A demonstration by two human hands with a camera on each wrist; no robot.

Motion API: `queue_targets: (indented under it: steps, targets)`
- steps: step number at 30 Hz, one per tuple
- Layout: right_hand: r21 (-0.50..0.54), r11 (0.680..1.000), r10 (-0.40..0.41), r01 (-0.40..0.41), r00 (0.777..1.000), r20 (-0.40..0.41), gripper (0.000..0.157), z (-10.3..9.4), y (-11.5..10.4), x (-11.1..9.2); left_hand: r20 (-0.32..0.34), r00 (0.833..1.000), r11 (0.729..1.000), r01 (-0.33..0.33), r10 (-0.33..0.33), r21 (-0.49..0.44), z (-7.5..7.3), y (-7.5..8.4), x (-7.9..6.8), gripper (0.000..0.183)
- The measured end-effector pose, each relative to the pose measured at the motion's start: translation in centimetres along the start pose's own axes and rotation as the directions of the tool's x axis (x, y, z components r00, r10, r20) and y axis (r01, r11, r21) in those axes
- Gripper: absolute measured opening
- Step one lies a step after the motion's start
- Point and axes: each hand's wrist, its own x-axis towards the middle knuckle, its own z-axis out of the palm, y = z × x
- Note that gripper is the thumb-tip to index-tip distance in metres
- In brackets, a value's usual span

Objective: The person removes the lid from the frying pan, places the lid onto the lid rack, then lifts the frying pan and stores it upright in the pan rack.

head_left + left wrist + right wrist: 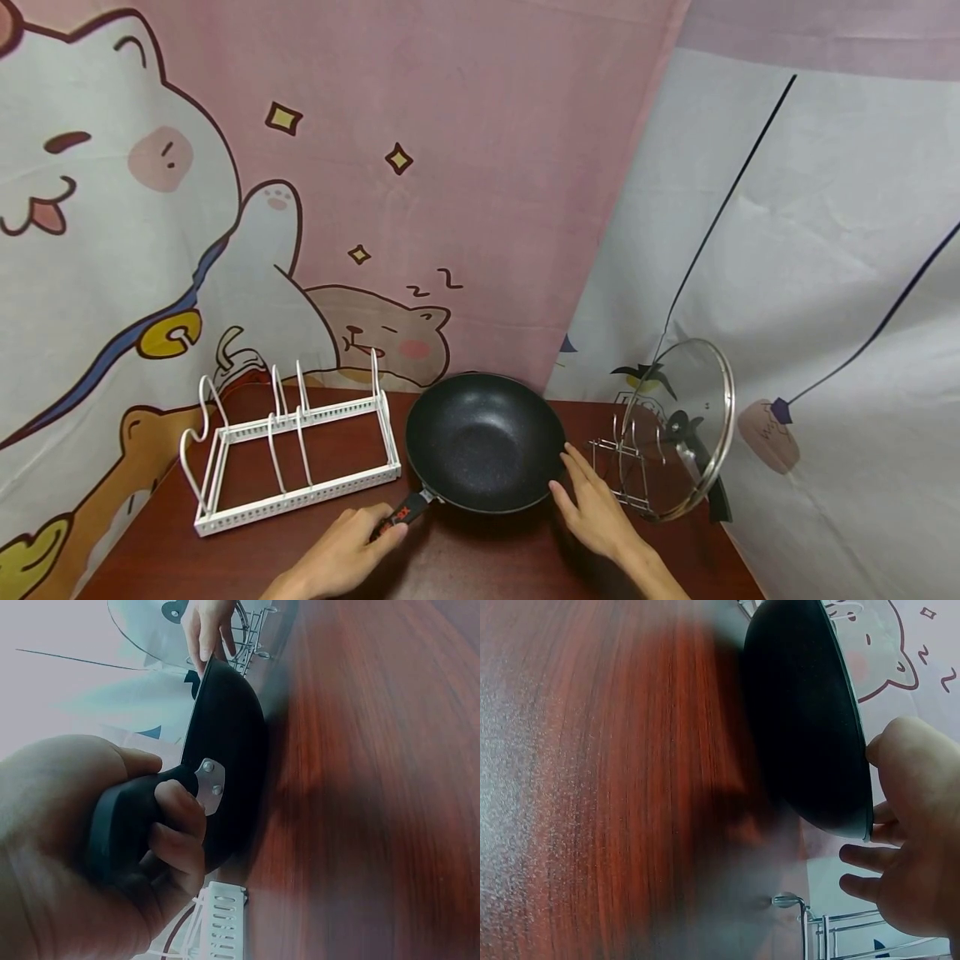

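Black wok between left hand, clamped on its handle, and right hand, straight-fingered at its rim.

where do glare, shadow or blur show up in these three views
Head: soft sheen inside the pan; left wrist: backdrop washed out, pan's outside nearly black; right wrist: grainy glare on the table at picture left, dark shadow beside the pan, hazy patch low down.
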Motion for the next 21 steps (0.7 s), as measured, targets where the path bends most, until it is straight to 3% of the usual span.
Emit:
queue_targets:
  steps: [6, 14, 21]
  targets:
    - [0.013, 1.000, 0.002, -0.002, 1.000, 0.007, 0.060, -0.02, 0.11, 0.23, 0.014, 1.000, 1.000, 0.002, -0.001, -0.030, 0.25, 0.21, -0.09, 0.024]
    - [0.035, 0.999, 0.004, -0.005, 1.000, 0.030, 0.060, -0.10, 0.24, 0.60, 0.107, 0.993, 0.982, 0.061, -0.043, -0.177, 0.42, 0.26, -0.13, 0.029]
    - [0.067, 0.997, 0.035, -0.042, 0.994, 0.100, 0.063, -0.65, 0.58, 0.76, 0.098, 0.993, 0.983, 0.079, -0.063, -0.167, 0.89, 0.39, -0.25, 0.027]
